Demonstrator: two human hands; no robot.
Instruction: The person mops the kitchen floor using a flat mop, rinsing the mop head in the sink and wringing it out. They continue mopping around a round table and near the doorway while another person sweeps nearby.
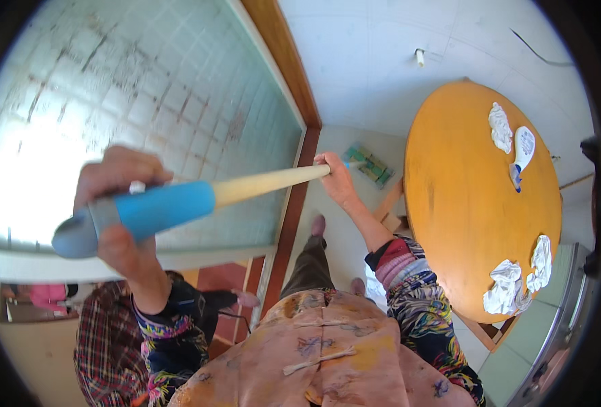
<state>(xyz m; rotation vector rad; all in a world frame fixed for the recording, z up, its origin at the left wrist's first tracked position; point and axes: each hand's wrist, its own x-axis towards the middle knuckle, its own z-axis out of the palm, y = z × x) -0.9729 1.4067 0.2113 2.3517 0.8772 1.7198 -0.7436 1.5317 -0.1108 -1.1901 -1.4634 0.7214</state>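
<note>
A long-handled mop slants across the view, with a pale cream pole (266, 185) and a blue grip (168, 206) capped in grey. My left hand (120, 169) is closed around the grip near its top end, slightly blurred. Lower down the pole, my right hand (337, 180) wraps around the cream shaft. Past that hand a short light-blue piece leads to the flat green mop head (370, 165), which rests on the pale floor near the wall.
A round wooden table (449, 224) at right bears crumpled white cloths (505, 287) and a white bottle (523, 148) with a blue nozzle. Frosted glass (198, 129) stands at left above a dark-red floor strip (280, 251). Lower left is a person in a plaid top (107, 339).
</note>
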